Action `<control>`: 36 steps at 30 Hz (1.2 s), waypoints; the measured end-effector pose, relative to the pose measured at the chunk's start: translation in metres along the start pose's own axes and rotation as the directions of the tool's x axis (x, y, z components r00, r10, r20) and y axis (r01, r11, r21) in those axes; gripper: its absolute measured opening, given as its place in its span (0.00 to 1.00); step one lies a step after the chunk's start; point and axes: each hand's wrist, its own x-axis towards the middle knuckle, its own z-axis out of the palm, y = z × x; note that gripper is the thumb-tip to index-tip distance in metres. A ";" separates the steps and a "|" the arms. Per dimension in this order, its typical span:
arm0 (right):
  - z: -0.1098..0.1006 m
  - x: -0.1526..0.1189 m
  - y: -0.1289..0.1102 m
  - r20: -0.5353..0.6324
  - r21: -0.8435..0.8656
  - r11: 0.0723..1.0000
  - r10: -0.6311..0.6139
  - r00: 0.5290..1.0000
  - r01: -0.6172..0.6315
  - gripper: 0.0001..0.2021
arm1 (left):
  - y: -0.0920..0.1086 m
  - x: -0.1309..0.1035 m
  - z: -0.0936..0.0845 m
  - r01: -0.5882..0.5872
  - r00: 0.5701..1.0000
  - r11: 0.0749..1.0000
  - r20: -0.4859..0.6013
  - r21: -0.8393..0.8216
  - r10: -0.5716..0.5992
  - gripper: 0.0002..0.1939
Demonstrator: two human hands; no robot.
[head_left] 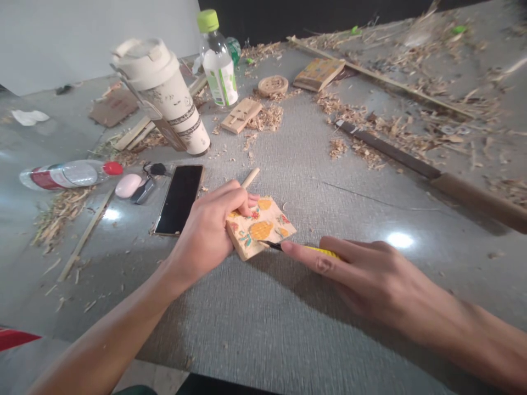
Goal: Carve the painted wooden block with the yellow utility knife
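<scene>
One grey table (230,318) is filling most of the view that I am watching from far away. On its near part, my right hand (370,274) and my left hand (214,219) are working close together. At the far right, a long dark blade with a wooden handle (477,197) is lying near many wood shavings (362,126). A pale lidded cup (185,118) is standing at the far left, and a red-capped bottle (82,174) is lying to its near left. A black phone (179,200) is resting just left of my left hand. A patterned wooden block (267,216) is sitting at the near middle, between my hands; the left fingers are bending over its far left part and holding it. My right fingers are closing around a yellow-handled cutter (325,252), the index finger lying along it, and its tip is meeting the block's patterned face, close to the near edge. One small wooden stick (251,176) is showing just beyond the left fingers; whether they are touching it, I cannot tell.
</scene>
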 end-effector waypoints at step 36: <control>0.009 -0.003 0.010 -0.032 0.015 1.000 -0.008 0.999 0.008 0.33 | -0.001 0.003 -0.012 -0.118 0.978 0.987 0.183 0.105 0.097 0.10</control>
